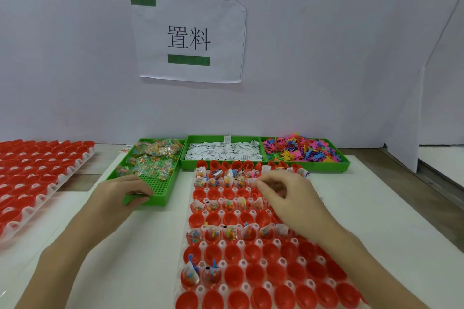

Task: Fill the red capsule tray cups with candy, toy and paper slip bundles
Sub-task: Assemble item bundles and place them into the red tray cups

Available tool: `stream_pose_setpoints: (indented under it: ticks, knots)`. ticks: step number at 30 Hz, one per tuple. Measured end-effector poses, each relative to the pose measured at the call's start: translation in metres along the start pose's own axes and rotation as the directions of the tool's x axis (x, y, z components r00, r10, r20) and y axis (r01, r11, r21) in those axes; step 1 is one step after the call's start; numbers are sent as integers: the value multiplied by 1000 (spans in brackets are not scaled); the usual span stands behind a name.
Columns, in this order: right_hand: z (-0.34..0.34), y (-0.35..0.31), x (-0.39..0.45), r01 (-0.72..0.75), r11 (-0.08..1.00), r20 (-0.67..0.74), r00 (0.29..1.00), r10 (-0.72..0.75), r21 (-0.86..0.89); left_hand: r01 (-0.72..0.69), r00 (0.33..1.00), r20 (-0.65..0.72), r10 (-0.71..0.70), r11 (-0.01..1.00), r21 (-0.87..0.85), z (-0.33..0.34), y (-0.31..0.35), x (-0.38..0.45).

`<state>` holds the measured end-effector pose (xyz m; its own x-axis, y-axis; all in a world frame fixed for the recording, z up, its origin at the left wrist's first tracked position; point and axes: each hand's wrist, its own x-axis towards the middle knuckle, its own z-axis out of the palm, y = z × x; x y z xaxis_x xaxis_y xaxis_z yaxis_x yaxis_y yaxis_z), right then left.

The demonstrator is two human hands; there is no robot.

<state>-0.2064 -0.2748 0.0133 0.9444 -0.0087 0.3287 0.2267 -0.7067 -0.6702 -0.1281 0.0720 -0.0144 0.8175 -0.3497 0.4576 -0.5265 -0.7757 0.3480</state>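
The right hand (283,190), fingers curled over the red capsule tray (253,256) at 12 o'clock with any held bundle hidden, may misdrop into neighbouring cups, while the left hand (123,190) grips the candy tray (160,198) at 10 o'clock.

Head view, downward over table (140,246)

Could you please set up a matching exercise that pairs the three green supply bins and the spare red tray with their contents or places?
Things:
1. Left green bin
2. Middle green bin
3. Right green bin
4. Spare red tray

Descriptions:
A. White paper slips
B. Far left of the table, cups unfilled
C. Wrapped candy packets
D. Colourful flat toys

Pairs: 1-C, 2-A, 3-D, 4-B
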Motion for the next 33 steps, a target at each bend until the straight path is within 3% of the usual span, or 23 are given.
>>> stream_pose_setpoints:
  ticks: [6, 13, 22, 33]
  knots:
    - [-9, 5, 82, 40, 974, 53, 998, -29, -223, -76, 986, -147, 83, 996, 56, -6, -3, 0]
    - [14, 38, 159, 47, 911, 227, 972, 52, -409, -211, 921, -320, 222, 975, 67, 10, 24, 6]
    - [33, 58, 190, 61, 876, 341, 932, 121, -479, -403, 875, -219, 432, 900, 167, 27, 49, 5]
    - [31, 60, 191, -24, 912, 344, 922, 179, -409, -404, 889, -166, 428, 901, 157, 26, 52, 4]
